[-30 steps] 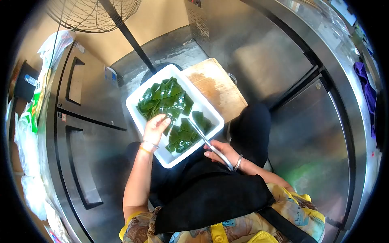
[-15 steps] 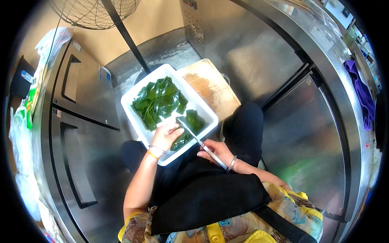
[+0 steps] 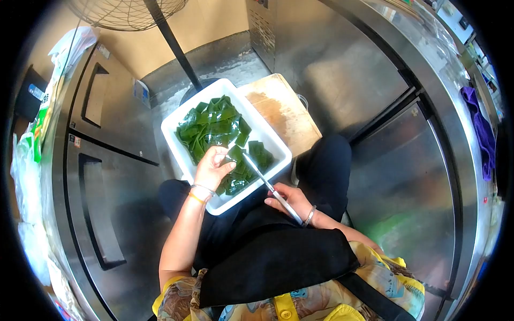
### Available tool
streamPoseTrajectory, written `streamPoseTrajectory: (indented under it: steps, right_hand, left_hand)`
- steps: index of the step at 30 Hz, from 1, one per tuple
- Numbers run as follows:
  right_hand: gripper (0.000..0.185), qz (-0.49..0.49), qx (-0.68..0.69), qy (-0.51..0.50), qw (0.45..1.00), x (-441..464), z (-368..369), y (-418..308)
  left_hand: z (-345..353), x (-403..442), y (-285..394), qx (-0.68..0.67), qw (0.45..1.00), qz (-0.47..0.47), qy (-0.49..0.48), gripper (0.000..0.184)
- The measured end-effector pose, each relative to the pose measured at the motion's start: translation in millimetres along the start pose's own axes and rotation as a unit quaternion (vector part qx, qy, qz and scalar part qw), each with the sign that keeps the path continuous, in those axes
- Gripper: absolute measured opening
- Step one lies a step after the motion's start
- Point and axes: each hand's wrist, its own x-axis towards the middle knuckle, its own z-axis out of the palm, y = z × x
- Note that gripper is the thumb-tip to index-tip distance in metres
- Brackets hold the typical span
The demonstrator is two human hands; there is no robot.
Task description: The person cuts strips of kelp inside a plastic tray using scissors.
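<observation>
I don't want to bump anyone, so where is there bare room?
The wooden board shows a bare, wet-looking top between the white tray and the right-hand steel cabinet. Inside the tray, a bare strip separates the larger green pile from the right wall. The near end is crowded: left hand, blade and smaller pile.

Right here, the tray [image 3: 271, 145] is sitting in front of the person, a larger heap of leaf pieces [image 3: 210, 128] lying in its far-left part, a smaller heap [image 3: 261, 155] resting nearer, toward the right. The board [image 3: 284, 115] is lying just beyond the tray's right side. Behind the tray, a pole [image 3: 174, 49] is rising. One cabinet [image 3: 120, 93] is standing left, another [image 3: 326, 64] right, and a cloth [image 3: 478, 134] is hanging far right.
</observation>
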Motion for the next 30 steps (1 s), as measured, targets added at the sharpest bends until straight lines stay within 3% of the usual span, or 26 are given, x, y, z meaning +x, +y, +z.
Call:
streamPoseTrajectory:
  steps: [7,10,12,15,25,30]
  right_hand:
    - [0.031,-0.035,-0.011,-0.010,0.999,4,1,2]
    - [0.031,-0.033,-0.017,-0.018,0.999,4,0,0]
    - [0.030,-0.043,-0.020,-0.016,0.999,2,-1,-4]
    - [0.030,-0.053,-0.025,-0.021,0.998,2,0,-4]
    - [0.033,-0.069,0.000,0.013,0.998,14,8,-4]
    - [0.032,-0.032,-0.030,-0.028,0.999,13,-1,5]
  left_hand:
    - [1,-4,-3,-0.004,1.000,-0.014,0.016,0.022]
    - [0,-5,-3,-0.069,0.995,-0.057,0.036,0.019]
    - [3,-7,1,-0.234,0.966,-0.059,0.093,0.020]
    - [-1,-6,2,-0.262,0.958,-0.078,0.090,0.020]
    - [19,-16,-3,-0.127,0.987,-0.092,0.011,0.018]
    - [12,-14,-11,-0.061,0.994,-0.087,-0.009,0.019]
